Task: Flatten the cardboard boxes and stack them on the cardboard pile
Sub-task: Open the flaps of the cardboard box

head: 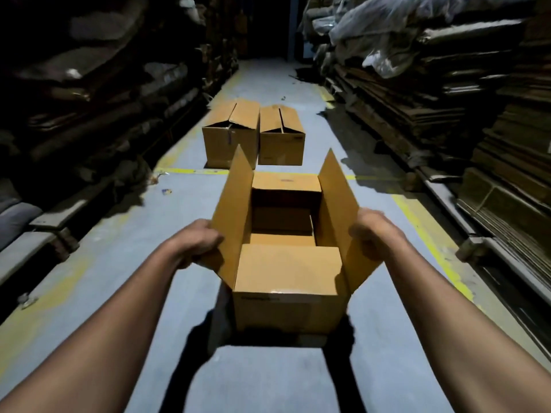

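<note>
Open cardboard box (287,281) sitting mid-aisle on grey floor (98,293), all four top flaps up or spread. Going left to right: dark stacks of flattened cardboard (89,93) lining left wall; left hand (198,244) gripping left long flap (232,210), fingers curled round its lower edge; near short flap folding inward over box mouth; right long flap (340,210) being grasped by right hand (371,234) at its outer edge. Farther down aisle, two closed boxes (231,135) (281,137) standing just beside each other behind yellow floor line (190,171). Cardboard pile (447,93) rising along right wall, plastic sheeting (381,22) lying on top
</note>
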The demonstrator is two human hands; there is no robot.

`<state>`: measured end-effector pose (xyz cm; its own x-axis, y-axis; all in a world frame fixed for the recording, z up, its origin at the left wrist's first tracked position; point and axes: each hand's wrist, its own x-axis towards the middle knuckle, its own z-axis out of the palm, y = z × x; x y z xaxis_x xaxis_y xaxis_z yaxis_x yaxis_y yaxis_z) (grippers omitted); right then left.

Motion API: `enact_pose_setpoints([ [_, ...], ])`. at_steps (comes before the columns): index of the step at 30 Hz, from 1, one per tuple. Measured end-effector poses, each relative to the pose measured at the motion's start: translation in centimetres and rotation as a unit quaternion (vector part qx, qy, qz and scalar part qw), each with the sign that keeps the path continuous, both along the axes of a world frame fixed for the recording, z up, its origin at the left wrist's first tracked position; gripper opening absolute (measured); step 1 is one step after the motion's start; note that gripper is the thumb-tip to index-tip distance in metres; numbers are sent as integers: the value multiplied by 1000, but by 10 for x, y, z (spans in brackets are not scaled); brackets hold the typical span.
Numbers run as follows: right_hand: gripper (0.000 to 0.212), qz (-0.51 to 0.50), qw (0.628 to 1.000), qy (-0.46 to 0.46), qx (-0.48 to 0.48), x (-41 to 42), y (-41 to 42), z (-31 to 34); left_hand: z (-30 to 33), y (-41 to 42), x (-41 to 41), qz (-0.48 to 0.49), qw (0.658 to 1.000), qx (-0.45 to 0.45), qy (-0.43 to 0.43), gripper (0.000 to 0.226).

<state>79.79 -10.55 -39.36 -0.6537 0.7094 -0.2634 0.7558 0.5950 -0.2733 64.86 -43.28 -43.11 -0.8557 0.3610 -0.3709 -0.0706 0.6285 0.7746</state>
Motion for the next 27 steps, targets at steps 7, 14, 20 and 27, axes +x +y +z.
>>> enact_pose_setpoints([
  [7, 65, 23, 978, -137, 156, -7, -28, -91, -76, -43, -12, 20, 966, -224, 128, 92],
  [14, 89, -8, 998, -4, -58, -6, -22, -136, -115, 15, 24, -66, 966, -231, 97, 102],
  [20, 39, 5, 999, 24, -42, 5, -9, -153, -127, 36, 35, -16, 992, -118, 39, 45],
  [27, 71, 143, 979, 11, 146, -17, -48, -127, -110, 20, 23, 9, 994, -110, 17, 95],
])
